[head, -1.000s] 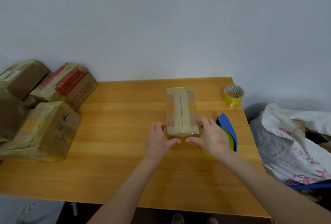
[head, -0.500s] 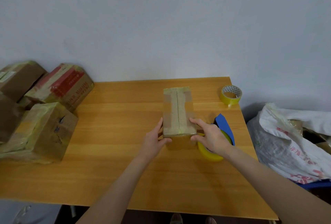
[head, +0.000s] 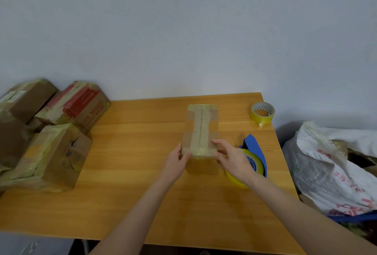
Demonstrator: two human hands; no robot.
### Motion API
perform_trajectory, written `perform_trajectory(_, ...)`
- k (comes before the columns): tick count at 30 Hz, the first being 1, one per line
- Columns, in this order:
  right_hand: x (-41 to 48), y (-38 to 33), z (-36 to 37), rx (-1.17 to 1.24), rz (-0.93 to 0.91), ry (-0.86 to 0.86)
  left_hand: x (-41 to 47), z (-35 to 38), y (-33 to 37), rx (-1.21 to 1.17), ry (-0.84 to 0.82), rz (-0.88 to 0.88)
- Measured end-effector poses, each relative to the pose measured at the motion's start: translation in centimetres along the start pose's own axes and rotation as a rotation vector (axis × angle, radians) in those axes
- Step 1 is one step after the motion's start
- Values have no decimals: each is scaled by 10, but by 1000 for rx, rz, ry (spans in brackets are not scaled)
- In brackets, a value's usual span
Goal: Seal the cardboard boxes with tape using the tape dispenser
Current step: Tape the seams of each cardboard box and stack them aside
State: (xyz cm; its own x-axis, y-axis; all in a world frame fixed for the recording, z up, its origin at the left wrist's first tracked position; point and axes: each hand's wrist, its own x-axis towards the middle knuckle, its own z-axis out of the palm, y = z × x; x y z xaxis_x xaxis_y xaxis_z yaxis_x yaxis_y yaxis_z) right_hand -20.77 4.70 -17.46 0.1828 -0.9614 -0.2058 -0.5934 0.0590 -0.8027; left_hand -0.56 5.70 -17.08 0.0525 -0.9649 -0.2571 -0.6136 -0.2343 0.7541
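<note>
Our left hand (head: 176,162) and right hand (head: 232,160) clamp the near end of the cardboard box (head: 201,130), which sits right of the middle of the desk (head: 130,152), beside the tape dispenser (head: 255,152). It seems light, stiff and tape-slick; we'd hold its side walls.

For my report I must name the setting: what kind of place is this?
Probably an informal parcel-packing spot: taped cardboard boxes piled at the wooden table's left end, a blue tape dispenser and a spare tape roll on it.
</note>
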Motion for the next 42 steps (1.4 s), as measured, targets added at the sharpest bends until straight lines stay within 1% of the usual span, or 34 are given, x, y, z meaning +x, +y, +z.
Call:
perform_trajectory(2,-5,-9,16,14,-43,-95,10,-15,-4,134,79,-2)
perform_trajectory(4,-11,-19,33,18,-141,-234,17,-33,-5,277,192,22)
perform_trajectory(5,-13,-24,39,4,-171,-289,19,-38,-4,338,213,48)
perform_trajectory(6,-12,-27,42,-14,-187,-315,20,-41,1,410,200,81)
perform_trajectory(8,-7,-31,37,-68,-162,-274,20,-36,10,636,94,126)
perform_trajectory(10,-1,-30,20,-116,-112,-173,18,-27,14,847,-15,118)
perform_trajectory(11,3,-29,7,-133,-90,-106,19,-24,13,907,-47,118)
perform_trajectory(13,11,-25,-18,-150,-44,52,23,-31,11,956,-90,156)
perform_trajectory(15,23,-24,-37,-175,-11,167,28,-47,8,990,-146,244)
perform_trajectory(17,36,-25,-43,-214,14,176,32,-64,1,1055,-167,326)
perform_trajectory(18,41,-27,-43,-229,22,160,34,-69,-3,1059,-120,348)
perform_trajectory(19,45,-29,-42,-235,21,134,34,-71,-7,1012,-30,348)
perform_trajectory(20,48,-31,-39,-224,18,91,34,-70,-10,920,72,309)
perform_trajectory(21,49,-32,-34,-195,17,30,33,-67,-10,787,162,230)
perform_trajectory(22,50,-31,-29,-159,30,-51,29,-62,-8,626,217,123)
perform_trajectory(23,48,-30,-23,-127,54,-139,25,-55,-5,457,236,6)
perform_trajectory(25,38,-26,-8,-96,87,-279,13,-38,-1,157,208,-195)
perform_trajectory(26,32,-26,-1,-76,87,-297,9,-29,-2,31,162,-246)
perform_trajectory(28,25,-28,9,-13,92,-255,3,-17,-2,-129,66,-262)
perform_trajectory(30,23,-31,13,30,104,-187,5,-12,-1,-150,46,-222)
perform_trajectory(33,26,-30,5,-21,110,-62,15,-5,15,-112,66,-139)
perform_trajectory(37,28,-15,-22,-42,144,-53,18,8,33,-14,78,-21)
perform_trajectory(38,26,-7,-30,-71,155,-8,15,10,32,17,86,2)
perform_trajectory(40,20,17,-51,-155,244,144,8,13,30,67,80,74)
perform_trajectory(41,15,32,-62,-194,317,180,6,16,30,76,51,96)
perform_trajectory(42,10,44,-69,-233,390,158,4,18,31,74,23,101)
